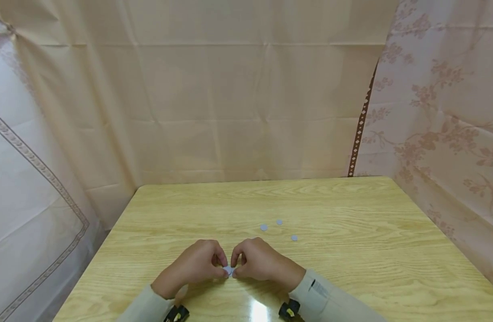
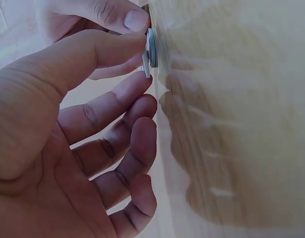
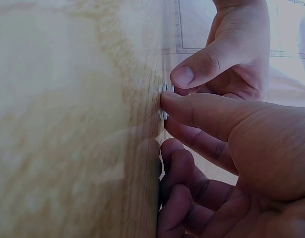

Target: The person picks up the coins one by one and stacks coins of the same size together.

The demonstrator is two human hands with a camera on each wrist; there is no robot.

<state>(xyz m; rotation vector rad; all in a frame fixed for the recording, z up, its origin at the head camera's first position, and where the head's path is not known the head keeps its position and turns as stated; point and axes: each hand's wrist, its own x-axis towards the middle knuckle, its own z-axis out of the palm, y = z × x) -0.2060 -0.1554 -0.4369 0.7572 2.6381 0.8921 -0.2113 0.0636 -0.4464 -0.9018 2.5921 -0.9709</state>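
Note:
Both hands meet near the front middle of the table, over small pale round discs. My left hand pinches a thin disc between thumb and index fingertip, its other fingers loosely bent. Just beside it, a thicker-looking pair of discs stands close to the tabletop. From the other side, my right hand pinches at the pair with thumb and index finger; its fingertips largely hide the discs. The tips of the two hands almost meet in the head view.
Beyond the right hand, three more pale discs lie apart on the wooden table: one disc, a farther disc and a nearer disc. Curtains hang behind the table and at both sides.

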